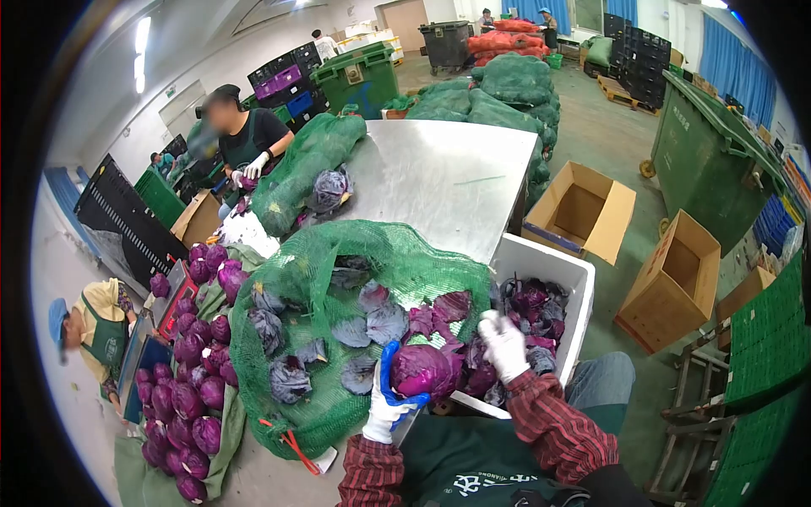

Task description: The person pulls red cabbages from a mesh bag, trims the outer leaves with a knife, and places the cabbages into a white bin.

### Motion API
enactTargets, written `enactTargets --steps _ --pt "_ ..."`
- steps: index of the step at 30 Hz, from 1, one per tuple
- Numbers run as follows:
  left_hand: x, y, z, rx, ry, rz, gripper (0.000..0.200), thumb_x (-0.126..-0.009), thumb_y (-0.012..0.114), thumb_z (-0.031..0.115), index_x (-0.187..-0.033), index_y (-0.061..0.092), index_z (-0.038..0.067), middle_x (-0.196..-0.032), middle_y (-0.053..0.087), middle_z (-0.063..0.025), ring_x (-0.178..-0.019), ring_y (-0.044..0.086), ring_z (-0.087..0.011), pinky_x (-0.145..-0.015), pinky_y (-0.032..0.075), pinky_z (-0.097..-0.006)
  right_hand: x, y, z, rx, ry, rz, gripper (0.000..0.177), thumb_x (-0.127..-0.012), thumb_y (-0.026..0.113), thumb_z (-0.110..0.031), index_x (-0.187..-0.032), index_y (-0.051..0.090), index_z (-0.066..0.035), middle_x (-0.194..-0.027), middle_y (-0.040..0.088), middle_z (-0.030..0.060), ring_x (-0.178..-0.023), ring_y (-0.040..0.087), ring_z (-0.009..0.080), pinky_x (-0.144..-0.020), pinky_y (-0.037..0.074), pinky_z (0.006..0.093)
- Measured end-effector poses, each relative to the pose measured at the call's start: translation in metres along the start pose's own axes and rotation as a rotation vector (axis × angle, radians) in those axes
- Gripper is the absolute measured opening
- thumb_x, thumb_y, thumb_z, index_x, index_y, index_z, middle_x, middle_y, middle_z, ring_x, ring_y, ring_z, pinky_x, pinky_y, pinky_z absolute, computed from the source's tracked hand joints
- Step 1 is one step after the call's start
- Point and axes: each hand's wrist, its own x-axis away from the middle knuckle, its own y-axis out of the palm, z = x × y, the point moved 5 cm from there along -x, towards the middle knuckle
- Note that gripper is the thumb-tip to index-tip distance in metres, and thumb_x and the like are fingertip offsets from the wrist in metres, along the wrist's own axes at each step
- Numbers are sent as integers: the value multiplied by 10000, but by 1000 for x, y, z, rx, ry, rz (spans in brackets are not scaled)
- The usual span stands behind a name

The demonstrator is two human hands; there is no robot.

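Note:
My left hand [390,395], in a white and blue glove, holds a peeled purple cabbage [421,370] over the near edge of the metal table [431,182]. Loose leaves touch the cabbage's right side. My right hand [504,345], in a white glove, is to the right of it, above a white foam box [578,291] of purple leaves [534,306]; its fingers are blurred and partly hidden. A green mesh bag [253,372] lies spread on the table, with dark unpeeled cabbages [289,378] and loose leaves [386,323] in it.
Peeled cabbages [187,399] are heaped at the left beside a scale [175,300]. A co-worker [245,139] handles cabbage across the table; another person [101,334] is at far left. Cardboard boxes [672,283] and a green bin [705,156] stand at right.

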Motion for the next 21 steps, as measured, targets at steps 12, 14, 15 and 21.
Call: enactTargets --steps 12,14,15,21 --pt "21 -20 -3 1710 -346 260 846 -789 576 648 -1450 301 198 -1434 377 -192 -1304 365 -455 -1058 317 -624 18 96 -29 800 -708 -186 718 -810 704 -403 -1377 425 -63 -714 667 130 -570 643 290 -514 507 393" --pt "28 -41 0 1827 -328 377 920 -743 559 727 -1443 311 184 -1441 366 -199 -1295 352 -492 -1049 327 -623 19 92 -13 1085 -365 -254 929 -762 723 -463 -1467 254 -80 -791 675 208 -680 658 390 -620 525 451" --pt "33 -55 16 1876 -281 350 901 -752 557 720 -1433 330 176 -1432 379 -193 -1288 366 -482 -1042 331 -626 19 89 -10 1126 -372 -254 900 -779 723 -411 -1467 246 -82 -784 673 207 -677 660 383 -616 524 443" --pt "92 -199 39 1421 -42 673 894 -742 568 719 -1418 355 173 -1392 431 -176 -1278 400 -435 -1046 342 -607 -1 62 17 588 -296 -184 212 -853 685 -147 -1028 626 -44 -655 593 34 -422 525 136 -381 403 292"
